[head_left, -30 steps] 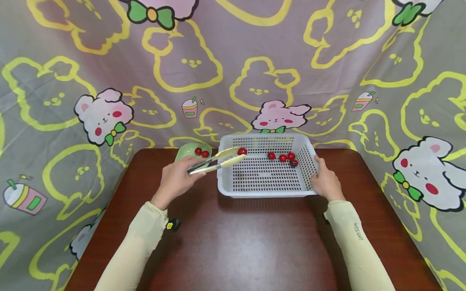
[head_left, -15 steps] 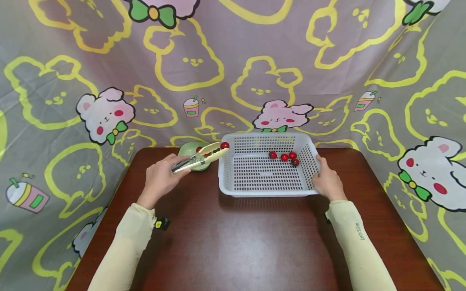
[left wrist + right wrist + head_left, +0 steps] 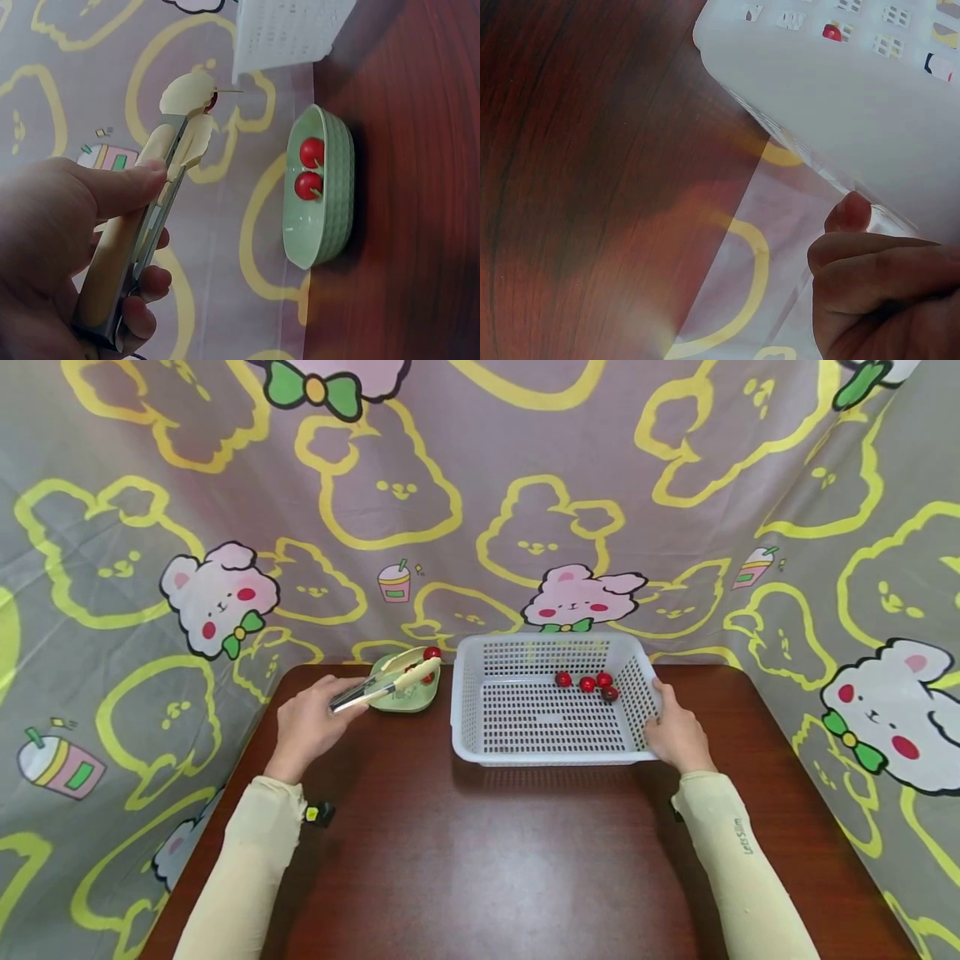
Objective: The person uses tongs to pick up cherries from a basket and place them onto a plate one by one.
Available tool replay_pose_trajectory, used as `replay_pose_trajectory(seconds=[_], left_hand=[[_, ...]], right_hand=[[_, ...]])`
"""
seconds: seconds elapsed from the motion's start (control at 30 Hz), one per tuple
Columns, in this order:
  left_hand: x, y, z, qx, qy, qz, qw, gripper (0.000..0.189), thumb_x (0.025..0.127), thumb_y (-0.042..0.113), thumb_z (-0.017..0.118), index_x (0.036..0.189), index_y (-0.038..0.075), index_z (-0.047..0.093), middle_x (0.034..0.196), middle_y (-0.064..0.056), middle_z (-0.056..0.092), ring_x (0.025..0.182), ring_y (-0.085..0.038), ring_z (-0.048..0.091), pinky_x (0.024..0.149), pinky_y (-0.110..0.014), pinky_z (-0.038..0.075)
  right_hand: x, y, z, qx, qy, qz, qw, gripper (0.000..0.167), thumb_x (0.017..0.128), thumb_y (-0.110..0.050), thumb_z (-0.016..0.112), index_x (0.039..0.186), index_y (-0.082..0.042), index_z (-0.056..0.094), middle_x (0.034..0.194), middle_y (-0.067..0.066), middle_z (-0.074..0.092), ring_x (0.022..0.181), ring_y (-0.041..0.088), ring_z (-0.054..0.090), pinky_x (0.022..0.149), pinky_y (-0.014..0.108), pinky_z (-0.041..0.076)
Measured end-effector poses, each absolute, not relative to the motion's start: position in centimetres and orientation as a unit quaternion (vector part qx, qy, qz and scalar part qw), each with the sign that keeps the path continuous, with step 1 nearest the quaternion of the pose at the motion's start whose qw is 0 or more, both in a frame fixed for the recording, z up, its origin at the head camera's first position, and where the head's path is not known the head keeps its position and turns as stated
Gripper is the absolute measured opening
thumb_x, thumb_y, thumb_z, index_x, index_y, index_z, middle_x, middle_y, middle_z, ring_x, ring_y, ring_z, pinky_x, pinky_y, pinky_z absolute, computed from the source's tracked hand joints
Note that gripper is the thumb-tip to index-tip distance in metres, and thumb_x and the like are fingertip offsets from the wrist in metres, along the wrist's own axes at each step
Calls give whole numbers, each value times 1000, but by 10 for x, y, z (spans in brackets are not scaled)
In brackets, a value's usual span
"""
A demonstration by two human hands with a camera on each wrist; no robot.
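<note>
My left hand grips a pair of metal tongs with cream scalloped tips. Pinched between those tips is a red cherry, held above the green bowl; in the left wrist view the tips mostly hide it and a thin stem sticks out. Two red cherries with short stems lie in the bowl. At the right, my right hand holds the end rim of a white plastic basket. Several cherries, one darker, sit toward the basket's right end.
The brown wooden table carries both containers near its back edge, with the bowl left of the basket. A patterned cloth hangs behind and along both sides.
My left hand has moved left with the tongs, carrying the cherry from over the basket to over the green bowl. My right hand has stayed on the basket rim.
</note>
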State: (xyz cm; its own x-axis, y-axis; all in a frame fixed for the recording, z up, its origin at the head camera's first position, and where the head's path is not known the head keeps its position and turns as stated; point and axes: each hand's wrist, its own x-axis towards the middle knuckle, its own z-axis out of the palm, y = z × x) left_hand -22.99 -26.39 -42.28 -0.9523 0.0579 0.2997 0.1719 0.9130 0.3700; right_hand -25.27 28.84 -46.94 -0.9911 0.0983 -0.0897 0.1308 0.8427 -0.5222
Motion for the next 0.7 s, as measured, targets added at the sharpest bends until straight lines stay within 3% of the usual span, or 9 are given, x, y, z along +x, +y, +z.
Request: replay_pose_trajectory(seconds=[0.33, 0.7], left_hand=[[-238, -280, -433, -36, -969, -196, 147, 43, 89, 34, 81, 130, 26, 72, 108, -4, 71, 85, -29, 64, 69, -52, 43], [-243, -291, -438, -13, -973, -182, 138, 42, 90, 32, 80, 130, 22, 72, 107, -8, 71, 83, -32, 65, 66, -51, 43]], right_hand=[[-253, 288, -470, 62, 960, -270, 31, 71, 101, -14, 44, 166, -12, 14, 124, 39, 58, 81, 38, 60, 62, 38, 42], [-252, 287, -468, 64, 959, -274, 31, 72, 102, -13, 45, 166, -12, 14, 125, 39, 57, 84, 39, 61, 64, 39, 42]])
